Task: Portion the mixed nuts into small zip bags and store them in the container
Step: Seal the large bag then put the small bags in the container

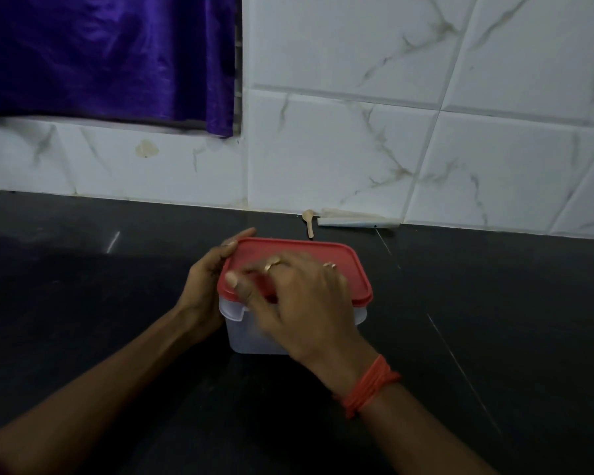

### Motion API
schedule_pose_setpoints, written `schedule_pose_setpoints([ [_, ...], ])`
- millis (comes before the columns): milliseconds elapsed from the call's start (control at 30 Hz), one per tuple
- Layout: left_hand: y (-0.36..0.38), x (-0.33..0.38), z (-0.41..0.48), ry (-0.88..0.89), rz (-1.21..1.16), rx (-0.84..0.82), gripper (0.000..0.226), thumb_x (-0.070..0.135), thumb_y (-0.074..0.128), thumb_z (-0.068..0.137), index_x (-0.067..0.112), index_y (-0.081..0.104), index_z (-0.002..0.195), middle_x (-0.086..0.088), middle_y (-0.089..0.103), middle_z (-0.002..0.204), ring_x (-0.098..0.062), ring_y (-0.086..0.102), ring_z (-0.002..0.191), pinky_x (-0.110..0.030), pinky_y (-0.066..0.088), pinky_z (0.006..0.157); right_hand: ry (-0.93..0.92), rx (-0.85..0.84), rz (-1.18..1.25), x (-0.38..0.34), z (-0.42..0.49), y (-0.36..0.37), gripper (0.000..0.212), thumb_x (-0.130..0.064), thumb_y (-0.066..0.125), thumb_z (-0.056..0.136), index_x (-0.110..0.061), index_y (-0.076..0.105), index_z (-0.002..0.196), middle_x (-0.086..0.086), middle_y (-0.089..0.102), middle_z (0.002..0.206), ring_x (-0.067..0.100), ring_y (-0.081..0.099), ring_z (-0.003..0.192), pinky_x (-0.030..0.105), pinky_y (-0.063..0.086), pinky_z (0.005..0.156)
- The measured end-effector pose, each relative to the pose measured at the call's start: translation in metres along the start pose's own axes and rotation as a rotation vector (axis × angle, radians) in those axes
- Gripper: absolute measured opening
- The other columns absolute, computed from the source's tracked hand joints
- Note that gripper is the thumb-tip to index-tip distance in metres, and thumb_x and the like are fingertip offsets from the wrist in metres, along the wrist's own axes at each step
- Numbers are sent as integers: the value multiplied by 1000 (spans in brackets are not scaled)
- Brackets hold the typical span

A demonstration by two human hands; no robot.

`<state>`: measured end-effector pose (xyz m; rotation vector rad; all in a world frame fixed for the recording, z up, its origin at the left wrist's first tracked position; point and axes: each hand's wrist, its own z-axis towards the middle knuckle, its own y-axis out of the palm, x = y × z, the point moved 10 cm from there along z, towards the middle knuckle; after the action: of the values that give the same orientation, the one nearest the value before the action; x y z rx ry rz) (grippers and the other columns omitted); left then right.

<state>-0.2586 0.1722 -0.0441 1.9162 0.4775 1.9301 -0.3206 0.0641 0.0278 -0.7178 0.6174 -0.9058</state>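
On the dark bench [83, 303], near its middle, stands the clear container [254, 337] with its red lid [343, 265] seated on top. The left hand [206, 286] cups the container's left end, fingers curled round the lid's far corner. The right hand [299, 296], blurred, lies spread over the lid, thumb at its near-left corner. This looks like the lid step, pressing shut or prising open; I cannot tell which. Next calls for a firm hold on the container while working the rim. No nuts or bags show.
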Motion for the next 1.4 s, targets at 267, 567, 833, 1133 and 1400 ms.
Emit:
schedule_pose_setpoints([
  [267,-5,43,21,147,798,62,31,37,50,101,19,71,115,4,69,116,-9,64,106,-20,46,87,292,-289,158,113,24,3,57,-65,29,99,-26,68,115,2,68,118,26,60,117,42,47,97],
  [567,26,37,10,156,1216,-18,49,52,34,103,24,61,133,7,58,131,-13,52,122,-24,31,96,373,-399,187,122,15,17,44,-56,25,104,-34,59,87,0,64,98,34,58,116,48,45,100],
  [833,12,25,14,209,1386,-3,84,83,27,83,29,47,145,7,42,155,-14,38,142,-42,28,118,368,-371,191,123,4,25,54,-53,25,106,-29,37,153,-8,32,162,22,31,149,50,28,119],
  [1133,-6,29,4,209,911,173,53,56,48,96,22,59,135,-2,58,139,-15,56,120,-30,42,97,428,-279,130,123,-1,5,49,-53,26,105,-33,45,146,-1,50,150,30,48,135,48,38,106],
  [1400,-57,6,-51,84,567,335,36,43,65,92,8,69,99,-16,73,87,-29,68,75,-43,57,65,624,-55,485,150,-66,-3,44,-65,53,90,-30,61,116,-10,70,97,15,70,88,44,60,79],
])
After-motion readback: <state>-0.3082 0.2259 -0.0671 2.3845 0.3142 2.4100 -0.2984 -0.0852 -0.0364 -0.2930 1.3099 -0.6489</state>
